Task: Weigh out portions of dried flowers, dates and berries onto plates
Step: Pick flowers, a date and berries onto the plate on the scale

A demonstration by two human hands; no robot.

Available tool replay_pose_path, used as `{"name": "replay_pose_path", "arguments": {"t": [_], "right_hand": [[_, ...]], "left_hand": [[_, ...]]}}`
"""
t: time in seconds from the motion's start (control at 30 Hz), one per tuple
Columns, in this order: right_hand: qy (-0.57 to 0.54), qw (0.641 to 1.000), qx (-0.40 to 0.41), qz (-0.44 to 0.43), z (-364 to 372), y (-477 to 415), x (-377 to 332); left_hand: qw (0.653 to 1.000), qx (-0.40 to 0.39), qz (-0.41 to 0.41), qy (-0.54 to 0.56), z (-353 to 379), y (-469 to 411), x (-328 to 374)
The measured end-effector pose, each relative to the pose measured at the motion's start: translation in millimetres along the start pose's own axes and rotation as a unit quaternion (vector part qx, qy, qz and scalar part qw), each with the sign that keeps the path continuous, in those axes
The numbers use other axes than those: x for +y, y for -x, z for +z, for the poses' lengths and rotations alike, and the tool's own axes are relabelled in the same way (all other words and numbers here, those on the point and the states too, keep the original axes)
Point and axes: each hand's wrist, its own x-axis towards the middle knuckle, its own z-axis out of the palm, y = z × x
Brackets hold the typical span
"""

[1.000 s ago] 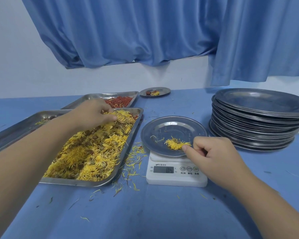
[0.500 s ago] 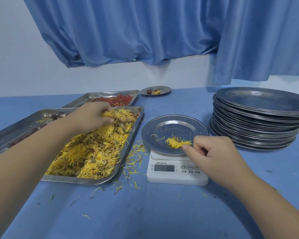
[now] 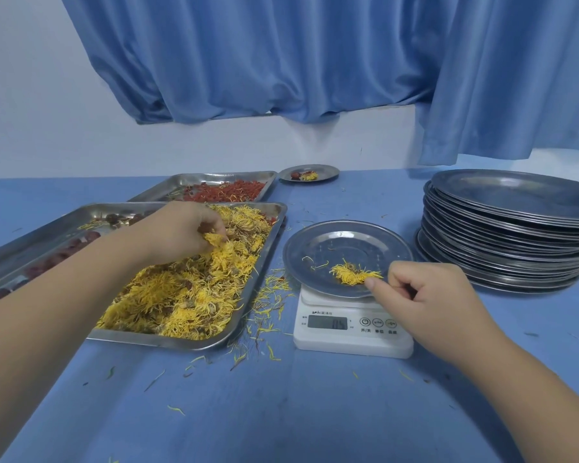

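Blue curtains (image 3: 315,61) hang over a white wall behind a table under a blue cloth (image 3: 281,412) strewn with stray petals. At centre left, a steel tray (image 3: 194,344) holds dried yellow flowers (image 3: 188,302), with dates (image 3: 61,252) at its left end. The left hand (image 3: 178,228) reaches into it, fingertips pinching a tuft of flowers.

Right of the tray, a steel plate (image 3: 348,238) sits on a white digital scale (image 3: 348,339), carrying one small flower clump (image 3: 353,274). The right hand (image 3: 432,302) has curled fingers and its thumb at the plate's near rim; whether it grips the rim is unclear.

A tray of red berries (image 3: 228,192), a filled plate (image 3: 310,173) and a plate stack (image 3: 508,235) lie beyond.
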Motion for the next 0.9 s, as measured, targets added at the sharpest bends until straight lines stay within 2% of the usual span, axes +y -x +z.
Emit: {"name": "replay_pose_path", "arguments": {"t": [0.17,0.37,0.43,0.6,0.7,0.8,0.9], "right_hand": [[0.003,1.000,0.005,-0.006,0,0,0],[0.011,1.000,0.009,-0.008,0,-1,1],[0.008,1.000,0.009,-0.007,0,0,1],[0.009,1.000,0.006,-0.007,-1,0,0],[0.008,1.000,0.005,-0.004,-1,0,-1],[0.006,1.000,0.011,0.005,-2,-1,-1],[0.000,1.000,0.022,0.017,-5,-1,0]], "left_hand": [[0.999,0.021,-0.012,-0.034,1,1,-1],[0.998,-0.054,-0.007,0.019,-4,7,-3],[0.998,-0.056,-0.014,0.036,-7,7,-7],[0.999,0.019,-0.037,0.025,-10,10,-5],[0.994,0.051,-0.017,0.090,-11,10,7],[0.986,0.004,0.016,0.163,-8,6,30],[0.985,-0.026,0.051,0.164,2,-6,61]]}}
